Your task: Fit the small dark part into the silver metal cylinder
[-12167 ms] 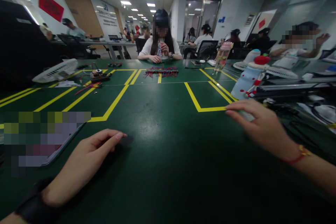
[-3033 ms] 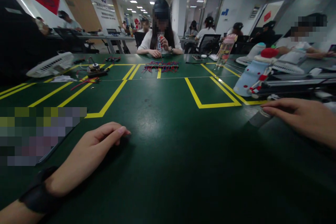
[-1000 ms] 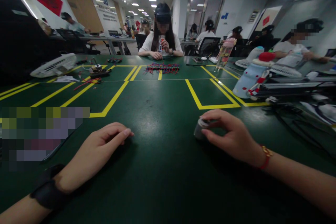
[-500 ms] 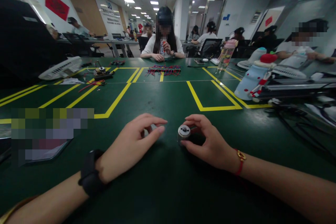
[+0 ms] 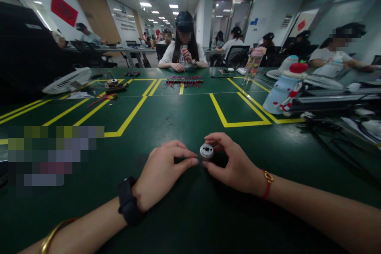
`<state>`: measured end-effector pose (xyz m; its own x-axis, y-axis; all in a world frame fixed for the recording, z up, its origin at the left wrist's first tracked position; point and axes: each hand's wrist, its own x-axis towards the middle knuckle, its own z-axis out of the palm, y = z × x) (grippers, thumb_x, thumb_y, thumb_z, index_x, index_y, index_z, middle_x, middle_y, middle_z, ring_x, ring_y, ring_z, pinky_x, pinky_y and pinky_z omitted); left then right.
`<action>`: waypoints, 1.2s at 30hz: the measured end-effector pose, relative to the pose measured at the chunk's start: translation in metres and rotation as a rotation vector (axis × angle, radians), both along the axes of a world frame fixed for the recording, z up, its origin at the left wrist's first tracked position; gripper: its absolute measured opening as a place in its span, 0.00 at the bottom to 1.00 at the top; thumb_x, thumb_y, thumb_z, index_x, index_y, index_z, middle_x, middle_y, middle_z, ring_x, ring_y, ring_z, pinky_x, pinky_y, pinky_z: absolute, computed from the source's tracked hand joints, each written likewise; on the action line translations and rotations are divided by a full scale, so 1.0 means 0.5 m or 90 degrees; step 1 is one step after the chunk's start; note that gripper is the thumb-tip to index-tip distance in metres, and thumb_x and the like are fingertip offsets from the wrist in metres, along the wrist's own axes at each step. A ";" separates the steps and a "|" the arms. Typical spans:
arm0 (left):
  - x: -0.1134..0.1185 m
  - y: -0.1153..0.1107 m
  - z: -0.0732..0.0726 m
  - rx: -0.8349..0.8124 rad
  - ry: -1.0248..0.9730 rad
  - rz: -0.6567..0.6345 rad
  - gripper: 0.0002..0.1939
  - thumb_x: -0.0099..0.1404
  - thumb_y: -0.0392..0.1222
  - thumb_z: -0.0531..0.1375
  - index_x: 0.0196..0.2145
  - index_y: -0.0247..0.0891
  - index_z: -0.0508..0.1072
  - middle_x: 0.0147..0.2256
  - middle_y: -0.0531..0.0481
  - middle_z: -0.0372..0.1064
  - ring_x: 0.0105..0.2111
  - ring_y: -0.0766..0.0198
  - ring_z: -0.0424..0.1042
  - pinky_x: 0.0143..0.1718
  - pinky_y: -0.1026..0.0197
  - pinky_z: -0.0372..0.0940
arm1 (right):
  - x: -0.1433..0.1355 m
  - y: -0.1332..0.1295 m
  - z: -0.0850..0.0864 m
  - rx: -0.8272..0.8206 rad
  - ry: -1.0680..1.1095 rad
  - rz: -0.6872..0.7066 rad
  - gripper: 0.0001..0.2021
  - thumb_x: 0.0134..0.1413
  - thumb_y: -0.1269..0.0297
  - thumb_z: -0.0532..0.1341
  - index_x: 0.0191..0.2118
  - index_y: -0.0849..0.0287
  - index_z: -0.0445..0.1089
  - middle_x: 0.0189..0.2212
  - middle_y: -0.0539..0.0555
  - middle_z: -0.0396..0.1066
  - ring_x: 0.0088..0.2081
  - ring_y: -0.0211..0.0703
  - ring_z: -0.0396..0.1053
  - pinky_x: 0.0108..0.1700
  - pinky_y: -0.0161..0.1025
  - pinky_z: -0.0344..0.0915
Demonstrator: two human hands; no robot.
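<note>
Room: an office in low light under ceiling lamps, seen down the head camera; a dark green table [image 5: 178,214] fills the lower frame.
Right hand: centre right, thumb and fingers curved about the sides of a metal cylinder [image 5: 206,151]. I read it as a light hold, one that leaves the round end face open to my view.
Metal cylinder: just right of mid-frame, upright or nearly so, its pale end up with dark holes in it. The fingers hide part of its side.
Left hand [image 5: 157,176]: centre left, thumb and forefinger drawn nearly together just beside the cylinder, perhaps to keep the tips close to it; I can't tell if anything is pinched there.
Yellow tape [image 5: 244,124]: beyond the hands, in lines and open boxes, probably to divide the surface.
Wired strip [image 5: 184,82]: upper middle, red and blue leads bristling along it, in front of a person [image 5: 168,55] seated opposite.
Left side: loose red wires [image 5: 102,99] and a white fan [image 5: 70,81]; a pixelated patch below hides what lies there.
Right side: a blue bottle [image 5: 275,95] stands by black cables [image 5: 333,139].
</note>
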<state>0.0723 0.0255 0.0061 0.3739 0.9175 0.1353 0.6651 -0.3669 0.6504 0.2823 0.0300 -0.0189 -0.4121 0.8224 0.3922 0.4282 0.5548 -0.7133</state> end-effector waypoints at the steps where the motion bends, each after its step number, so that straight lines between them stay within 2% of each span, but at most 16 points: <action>1: 0.002 -0.001 -0.009 -0.001 0.025 -0.005 0.08 0.63 0.47 0.60 0.37 0.48 0.79 0.37 0.53 0.72 0.38 0.62 0.70 0.41 0.59 0.63 | -0.001 0.000 0.000 -0.001 0.000 0.000 0.25 0.48 0.65 0.62 0.52 0.55 0.57 0.44 0.54 0.66 0.40 0.36 0.68 0.42 0.37 0.70; 4: 0.012 -0.001 -0.022 0.010 0.074 -0.001 0.09 0.63 0.47 0.59 0.38 0.48 0.79 0.39 0.53 0.73 0.42 0.59 0.70 0.43 0.58 0.63 | -0.005 0.001 -0.001 0.000 0.010 0.007 0.24 0.48 0.66 0.62 0.52 0.55 0.57 0.44 0.54 0.66 0.41 0.36 0.68 0.44 0.37 0.70; 7: 0.010 0.000 -0.013 -0.013 0.054 0.000 0.12 0.62 0.49 0.59 0.41 0.48 0.78 0.40 0.52 0.73 0.42 0.59 0.70 0.44 0.58 0.63 | 0.007 0.003 0.006 -0.008 0.029 -0.014 0.24 0.48 0.65 0.63 0.52 0.56 0.58 0.44 0.54 0.66 0.42 0.36 0.69 0.45 0.37 0.70; 9: -0.009 0.000 -0.001 -0.036 0.015 0.009 0.14 0.63 0.51 0.58 0.43 0.47 0.77 0.42 0.52 0.72 0.42 0.60 0.70 0.44 0.59 0.63 | 0.034 0.007 0.018 -0.020 0.030 -0.058 0.24 0.49 0.64 0.63 0.52 0.56 0.58 0.45 0.55 0.67 0.43 0.37 0.70 0.46 0.37 0.71; 13: -0.092 -0.002 0.013 -0.072 -0.025 0.089 0.17 0.65 0.55 0.53 0.41 0.45 0.75 0.41 0.52 0.72 0.40 0.59 0.71 0.41 0.59 0.64 | 0.152 0.013 0.042 -0.028 -0.029 -0.236 0.26 0.47 0.57 0.64 0.53 0.58 0.59 0.48 0.59 0.67 0.44 0.43 0.70 0.45 0.41 0.71; 17: -0.178 -0.007 0.003 -0.115 -0.019 0.223 0.20 0.63 0.59 0.53 0.42 0.44 0.74 0.36 0.51 0.73 0.37 0.58 0.71 0.38 0.60 0.63 | 0.305 0.014 0.034 0.004 -0.123 -0.438 0.30 0.43 0.51 0.65 0.52 0.55 0.61 0.46 0.58 0.68 0.43 0.49 0.71 0.42 0.46 0.72; 20: -0.204 -0.013 -0.007 -0.124 -0.037 0.258 0.21 0.63 0.60 0.51 0.42 0.45 0.74 0.35 0.52 0.73 0.38 0.57 0.71 0.39 0.59 0.63 | 0.382 0.009 0.014 -0.003 -0.176 -0.506 0.29 0.43 0.49 0.63 0.52 0.53 0.61 0.45 0.58 0.69 0.42 0.51 0.71 0.41 0.47 0.71; 22: -0.203 -0.016 -0.011 -0.124 -0.044 0.250 0.20 0.64 0.59 0.51 0.41 0.45 0.74 0.35 0.53 0.73 0.39 0.58 0.71 0.40 0.60 0.62 | 0.396 0.004 0.006 0.050 -0.193 -0.538 0.32 0.44 0.48 0.63 0.54 0.55 0.59 0.47 0.60 0.67 0.45 0.53 0.69 0.43 0.49 0.69; 25: -0.196 -0.015 -0.014 -0.115 -0.046 0.246 0.20 0.63 0.59 0.52 0.40 0.44 0.74 0.35 0.54 0.73 0.39 0.58 0.71 0.41 0.60 0.61 | 0.350 -0.008 0.015 0.273 -0.250 -0.553 0.37 0.44 0.48 0.62 0.58 0.58 0.55 0.54 0.64 0.61 0.55 0.59 0.61 0.55 0.56 0.59; 27: -0.194 -0.013 -0.016 -0.110 -0.048 0.248 0.20 0.63 0.59 0.52 0.40 0.44 0.74 0.35 0.53 0.74 0.39 0.58 0.71 0.41 0.59 0.61 | 0.281 -0.016 0.029 0.348 -0.301 -0.443 0.32 0.47 0.51 0.61 0.57 0.57 0.58 0.55 0.62 0.60 0.58 0.57 0.57 0.59 0.57 0.53; 29: -0.195 -0.012 -0.017 -0.109 -0.045 0.249 0.20 0.63 0.59 0.53 0.39 0.45 0.74 0.35 0.53 0.73 0.39 0.58 0.71 0.41 0.59 0.61 | 0.194 -0.022 0.038 0.284 -0.319 -0.258 0.24 0.52 0.55 0.59 0.55 0.54 0.62 0.53 0.58 0.62 0.56 0.51 0.59 0.57 0.53 0.57; 31: -0.196 -0.013 -0.017 -0.106 -0.040 0.247 0.20 0.63 0.60 0.53 0.39 0.44 0.74 0.35 0.53 0.73 0.39 0.58 0.71 0.40 0.59 0.61 | 0.105 -0.025 0.038 0.176 -0.313 -0.117 0.22 0.54 0.55 0.59 0.54 0.53 0.64 0.53 0.56 0.62 0.54 0.46 0.60 0.55 0.48 0.60; 34: -0.192 -0.017 -0.012 -0.099 -0.030 0.240 0.20 0.63 0.60 0.53 0.38 0.44 0.74 0.35 0.52 0.73 0.38 0.57 0.71 0.40 0.59 0.61 | 0.002 -0.017 0.028 0.082 -0.296 -0.028 0.18 0.53 0.52 0.60 0.48 0.51 0.70 0.52 0.54 0.63 0.53 0.45 0.60 0.53 0.47 0.61; 36: -0.189 -0.019 -0.007 -0.093 -0.027 0.237 0.20 0.63 0.60 0.52 0.38 0.43 0.74 0.35 0.52 0.73 0.38 0.57 0.71 0.40 0.58 0.61 | -0.025 -0.008 0.027 0.065 -0.284 -0.013 0.12 0.55 0.54 0.58 0.40 0.52 0.74 0.49 0.53 0.66 0.50 0.44 0.62 0.51 0.47 0.62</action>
